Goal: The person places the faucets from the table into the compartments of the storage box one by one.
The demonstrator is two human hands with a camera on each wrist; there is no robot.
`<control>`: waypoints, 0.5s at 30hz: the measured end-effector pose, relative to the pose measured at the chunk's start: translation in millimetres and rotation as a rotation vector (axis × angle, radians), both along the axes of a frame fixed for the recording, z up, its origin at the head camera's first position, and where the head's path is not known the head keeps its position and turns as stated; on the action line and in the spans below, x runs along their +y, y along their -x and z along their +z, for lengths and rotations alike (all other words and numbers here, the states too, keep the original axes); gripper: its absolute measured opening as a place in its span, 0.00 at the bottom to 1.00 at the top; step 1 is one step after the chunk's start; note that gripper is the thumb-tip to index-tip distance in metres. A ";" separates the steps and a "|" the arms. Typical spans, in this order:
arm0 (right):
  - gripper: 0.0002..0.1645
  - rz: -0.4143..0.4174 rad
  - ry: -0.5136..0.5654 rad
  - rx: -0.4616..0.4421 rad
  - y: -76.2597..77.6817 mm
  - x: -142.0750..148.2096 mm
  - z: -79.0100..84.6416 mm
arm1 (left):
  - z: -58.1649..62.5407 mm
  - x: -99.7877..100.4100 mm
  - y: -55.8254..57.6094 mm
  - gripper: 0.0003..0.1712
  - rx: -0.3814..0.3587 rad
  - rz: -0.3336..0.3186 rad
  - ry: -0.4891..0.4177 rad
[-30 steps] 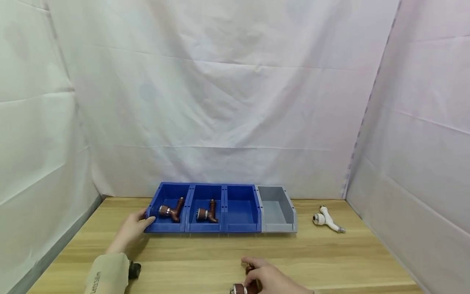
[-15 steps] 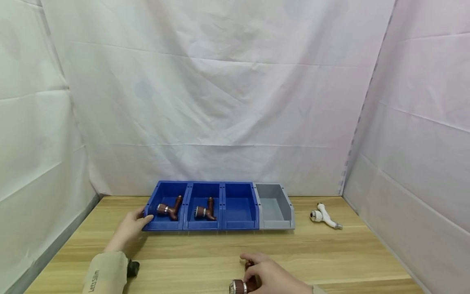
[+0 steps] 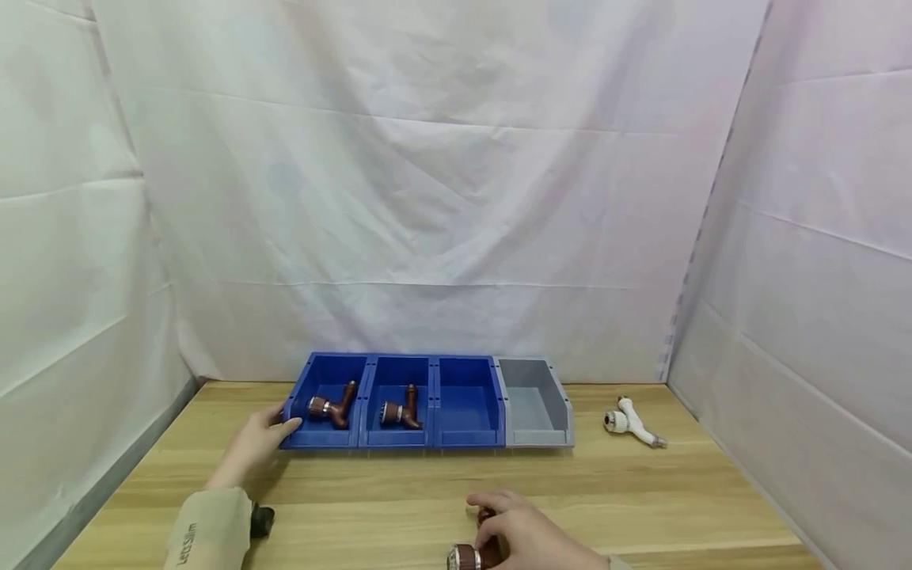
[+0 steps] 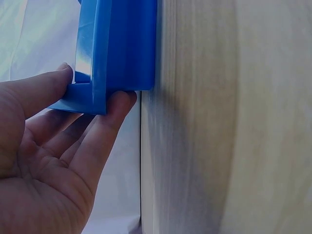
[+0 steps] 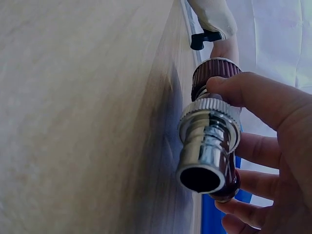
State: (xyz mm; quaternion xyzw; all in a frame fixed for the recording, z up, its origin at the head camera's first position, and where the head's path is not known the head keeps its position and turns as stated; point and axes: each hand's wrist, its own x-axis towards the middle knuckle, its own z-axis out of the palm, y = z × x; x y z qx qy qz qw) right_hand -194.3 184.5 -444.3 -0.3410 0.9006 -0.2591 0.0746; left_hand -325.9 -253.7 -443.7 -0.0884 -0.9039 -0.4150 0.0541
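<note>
My left hand (image 3: 252, 445) grips the left side of the leftmost blue bin (image 3: 317, 440). In the left wrist view its thumb lies on one face of the bin's edge and the fingers curl against the other. My right hand (image 3: 527, 537) holds a dark brown tap (image 3: 466, 557) near the table's front. Seen from the right wrist, thumb and fingers are around the tap's body, with its chrome ribbed outlet (image 5: 202, 161) towards the camera. One brown tap (image 3: 335, 412) lies in the leftmost bin and another brown tap (image 3: 403, 415) in the second blue bin (image 3: 392, 440).
A third blue bin (image 3: 468, 438) and a grey bin (image 3: 539, 438), both with nothing inside, continue the row to the right. On the wooden table (image 3: 399, 491), right of the bins, lies a white tap (image 3: 630, 423). White cloth (image 3: 427, 198) hangs behind and at both sides.
The head view has shifted slightly. Both hands keep their grip and stay in nearly the same places, and the taps in the bins have not moved.
</note>
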 end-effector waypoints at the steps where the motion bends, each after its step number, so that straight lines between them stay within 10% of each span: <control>1: 0.09 -0.004 0.009 -0.014 -0.3 0.4 0.0 | -0.6 0.5 0.5 0.34 0.005 -0.001 0.000; 15: 0.11 0.002 -0.015 0.092 -2.6 -3.1 2.7 | -4.3 -1.6 4.0 0.35 -0.013 -0.015 -0.022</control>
